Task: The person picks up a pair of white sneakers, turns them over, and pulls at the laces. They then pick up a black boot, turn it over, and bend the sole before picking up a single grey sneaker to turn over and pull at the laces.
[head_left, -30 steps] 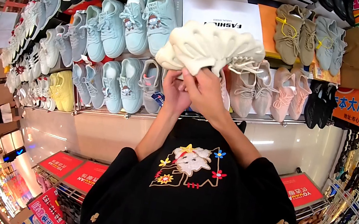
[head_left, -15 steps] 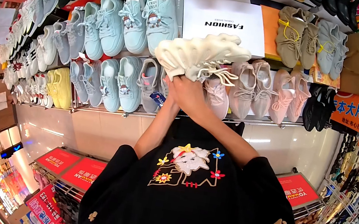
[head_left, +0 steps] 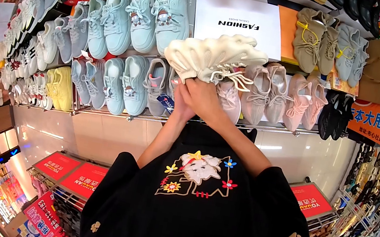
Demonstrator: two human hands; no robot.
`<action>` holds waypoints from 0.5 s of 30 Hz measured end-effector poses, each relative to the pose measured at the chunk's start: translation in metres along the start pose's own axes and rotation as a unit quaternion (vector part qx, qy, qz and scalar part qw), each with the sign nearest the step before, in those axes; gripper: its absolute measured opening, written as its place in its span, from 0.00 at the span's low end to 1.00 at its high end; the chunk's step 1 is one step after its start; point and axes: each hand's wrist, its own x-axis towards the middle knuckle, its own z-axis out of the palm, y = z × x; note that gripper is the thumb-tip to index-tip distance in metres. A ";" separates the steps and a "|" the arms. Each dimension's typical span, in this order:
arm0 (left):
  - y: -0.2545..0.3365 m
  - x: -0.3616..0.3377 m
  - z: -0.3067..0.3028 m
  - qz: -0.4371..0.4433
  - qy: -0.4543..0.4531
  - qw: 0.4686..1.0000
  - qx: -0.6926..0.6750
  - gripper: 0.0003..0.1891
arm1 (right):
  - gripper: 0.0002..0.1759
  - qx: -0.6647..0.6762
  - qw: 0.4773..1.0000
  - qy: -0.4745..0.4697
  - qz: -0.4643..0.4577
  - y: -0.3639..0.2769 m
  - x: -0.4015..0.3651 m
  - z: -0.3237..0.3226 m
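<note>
I hold a cream knit sneaker (head_left: 210,58) with loose laces up in front of a shoe rack. My right hand (head_left: 206,98) grips it from below at the heel end. My left hand (head_left: 176,107) sits just beneath and to the left, pressed against the right hand and partly hidden by it, its fingers on the shoe's underside. Directly behind the sneaker lies a white box (head_left: 240,21) printed "FASHION". Pale pink and beige sneakers (head_left: 276,90) are lined up just to the right of my hands.
The slanted rack (head_left: 279,129) carries rows of light blue sneakers (head_left: 141,18), yellow shoes (head_left: 60,88), olive ones (head_left: 312,33) and black ones (head_left: 333,113). An orange sign (head_left: 378,116) hangs at the right. Red display signs (head_left: 73,174) stand lower left and lower right.
The cream sneaker has come down a little and turned, uncovering the box's lettering. My hands have closed together under it; in the last half second almost nothing moved.
</note>
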 end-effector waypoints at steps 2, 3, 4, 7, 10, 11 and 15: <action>0.001 -0.007 0.001 0.010 0.010 0.999 0.038 0.19 | 0.14 0.000 1.000 -0.001 0.000 0.001 0.000 0.002; 0.002 -0.009 0.002 0.013 0.015 0.998 0.053 0.19 | 0.14 0.003 1.000 0.008 -0.007 0.002 0.000 0.003; 0.003 -0.012 0.002 0.016 0.018 0.997 0.067 0.19 | 0.14 0.006 1.000 0.017 -0.013 0.002 0.000 0.003; 0.006 -0.018 0.002 0.025 0.024 0.995 0.089 0.18 | 0.14 0.030 0.999 0.023 -0.019 0.002 0.001 -0.002; 0.016 -0.017 -0.016 0.068 0.013 0.980 0.185 0.14 | 0.13 0.039 0.999 0.019 -0.024 0.004 0.000 -0.001; 0.021 -0.016 -0.024 0.068 0.014 0.980 0.185 0.14 | 0.13 0.039 0.999 0.019 -0.024 0.004 0.000 -0.001; 0.046 -0.025 -0.011 0.195 0.026 0.936 0.292 0.09 | 0.11 0.021 0.998 0.042 -0.034 0.003 0.001 -0.002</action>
